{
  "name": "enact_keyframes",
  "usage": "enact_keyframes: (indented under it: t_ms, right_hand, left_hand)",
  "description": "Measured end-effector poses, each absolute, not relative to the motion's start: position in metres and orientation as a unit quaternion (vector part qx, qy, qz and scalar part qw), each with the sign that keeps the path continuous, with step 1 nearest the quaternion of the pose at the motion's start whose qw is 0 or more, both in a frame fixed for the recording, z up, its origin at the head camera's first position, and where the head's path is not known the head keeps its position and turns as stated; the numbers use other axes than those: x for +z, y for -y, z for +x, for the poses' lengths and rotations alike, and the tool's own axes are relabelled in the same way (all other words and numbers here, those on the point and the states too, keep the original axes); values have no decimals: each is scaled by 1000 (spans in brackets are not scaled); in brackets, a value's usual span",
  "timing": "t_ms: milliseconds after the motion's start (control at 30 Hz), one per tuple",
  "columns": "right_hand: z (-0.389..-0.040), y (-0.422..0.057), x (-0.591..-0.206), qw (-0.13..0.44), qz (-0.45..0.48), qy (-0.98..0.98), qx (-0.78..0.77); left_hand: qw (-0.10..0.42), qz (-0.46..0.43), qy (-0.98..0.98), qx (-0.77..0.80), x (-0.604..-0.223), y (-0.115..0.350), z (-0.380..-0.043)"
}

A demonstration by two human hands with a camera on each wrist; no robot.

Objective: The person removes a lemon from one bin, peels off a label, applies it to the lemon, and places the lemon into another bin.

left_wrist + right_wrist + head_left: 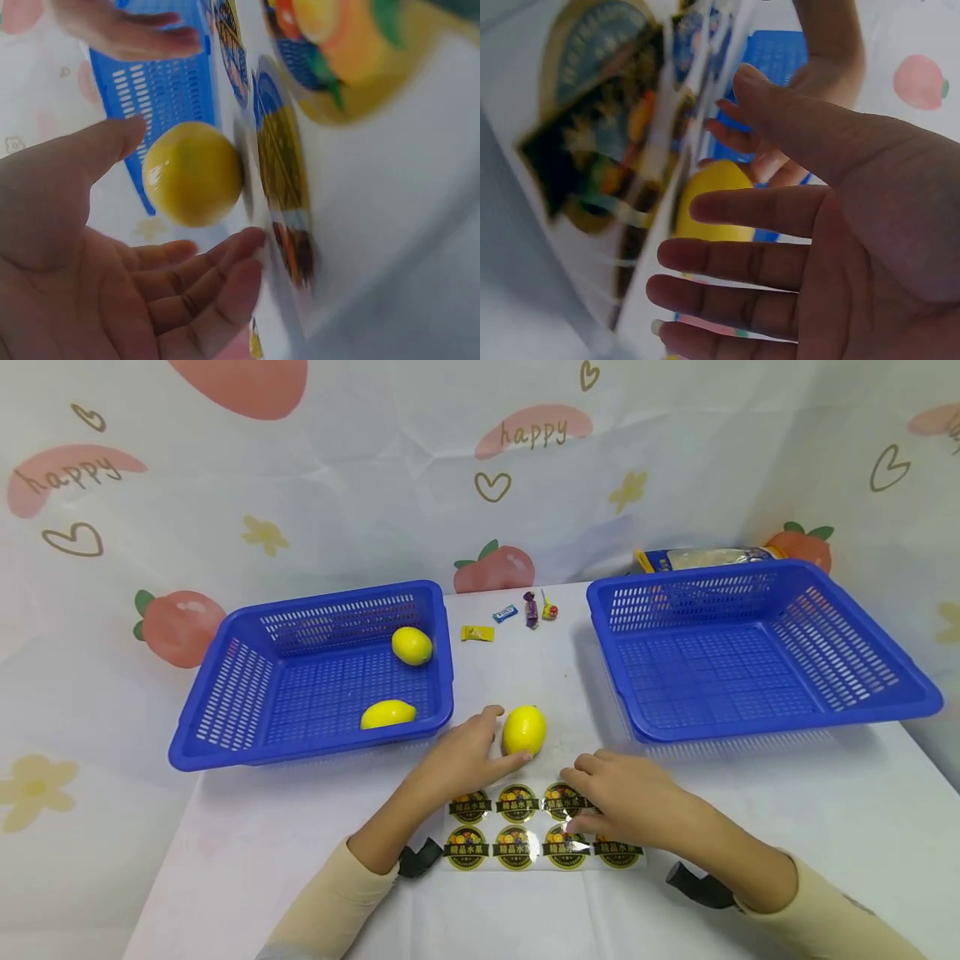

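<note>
A yellow lemon (pixel 524 731) sits on the white table between the two baskets. My left hand (pixel 468 757) is at its left side, thumb and fingers spread about it; in the left wrist view the lemon (pixel 193 174) stands apart from the thumb, and the fingers are loosely bent. Over the right part of a sheet of round fruit stickers (pixel 516 847) is my right hand (pixel 630 797), holding nothing. The right wrist view shows its fingers (pixel 735 292) extended, with the lemon (pixel 716 202) partly hidden behind them.
Two lemons lie in the left blue basket (pixel 311 750). On the right stands another blue basket (pixel 780 724), with a plastic package (pixel 708 557) behind it. Several wrapped candies (pixel 477 633) and a lollipop (pixel 551 610) lie at the back. A patterned cloth (pixel 360 468) hangs behind the table.
</note>
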State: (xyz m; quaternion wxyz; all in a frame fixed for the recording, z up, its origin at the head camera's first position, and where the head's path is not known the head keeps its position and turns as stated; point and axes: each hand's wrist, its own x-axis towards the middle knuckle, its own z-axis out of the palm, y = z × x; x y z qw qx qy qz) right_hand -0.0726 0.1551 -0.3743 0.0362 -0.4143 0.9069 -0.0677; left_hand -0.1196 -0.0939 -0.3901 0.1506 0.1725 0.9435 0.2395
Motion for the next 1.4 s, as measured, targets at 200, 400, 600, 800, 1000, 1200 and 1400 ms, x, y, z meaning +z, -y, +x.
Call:
enact_keyframes:
  t_ms: [200,400,600,800,1000,1200,1400]
  right_hand:
    - [-77,-152,-384,38,-422,-903,-77]
    - [-81,-151,-392,33,-426,-900,-92]
    - [-82,-148,-394,45,-414,-904,-97]
    - [-82,-147,-395,46,-412,-904,-104]
    - [-82,-147,-397,39,-413,-904,-100]
    - [-81,-147,-397,37,-411,-905,-99]
    - [-81,-148,-400,25,-418,-903,-100]
  left_hand:
    - [198,208,-926,245,-388,114,-108]
    - [195,247,-926,211,-391,133,-91]
    - [165,274,-933,165,-392,137,-84]
    - [175,261,-936,159,-391,135,-82]
    - [165,261,-941,142,-389,133,-80]
    - [151,266,-943,132,-387,134,-78]
    - [145,261,-943,144,-380,136,-75]
